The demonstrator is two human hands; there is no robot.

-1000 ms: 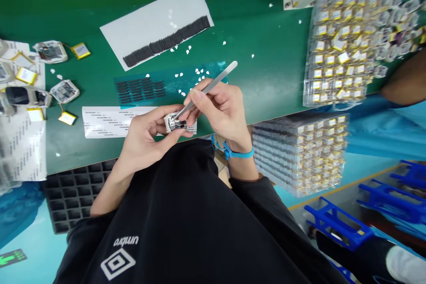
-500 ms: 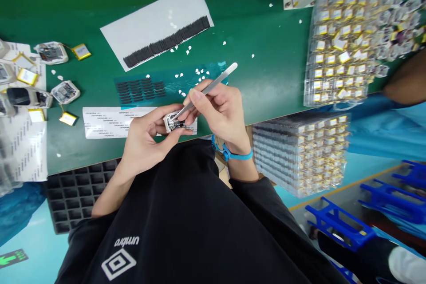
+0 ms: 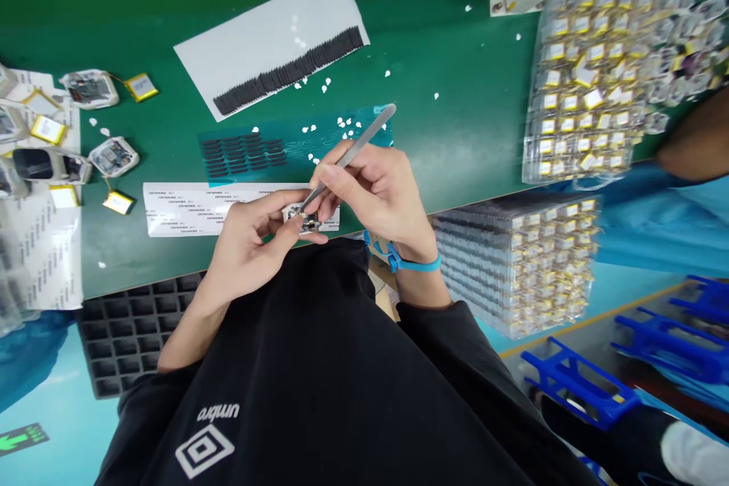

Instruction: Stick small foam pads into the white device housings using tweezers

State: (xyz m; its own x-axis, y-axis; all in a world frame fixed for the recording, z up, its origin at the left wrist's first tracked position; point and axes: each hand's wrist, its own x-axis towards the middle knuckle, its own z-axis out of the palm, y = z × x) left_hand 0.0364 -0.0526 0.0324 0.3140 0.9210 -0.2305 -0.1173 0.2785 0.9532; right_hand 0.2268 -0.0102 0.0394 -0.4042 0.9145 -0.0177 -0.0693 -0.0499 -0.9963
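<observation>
- Left hand: fingers and thumb closed on the edges of a small white-framed circuit module, held just above a white printed label sheet.
- Right hand: fingers pinch slim brushed-steel tweezers, the tips at the module's dark, densely packed components; a blue wrist strap circles that wrist.
- Risk: a slip of the hard, pointed tips could scratch the board or dislodge a tiny part, most likely from hand tremor or a loosened hold.
- Risk: the small, smooth frame could slide from the fingers and drop onto the glossy green desk.
- Risk: loose white specks nearby could cling to the exposed board.
- Materials: matte black foam strips line a white backing sheet; dark pads sit in rows on a translucent teal liner.
</observation>
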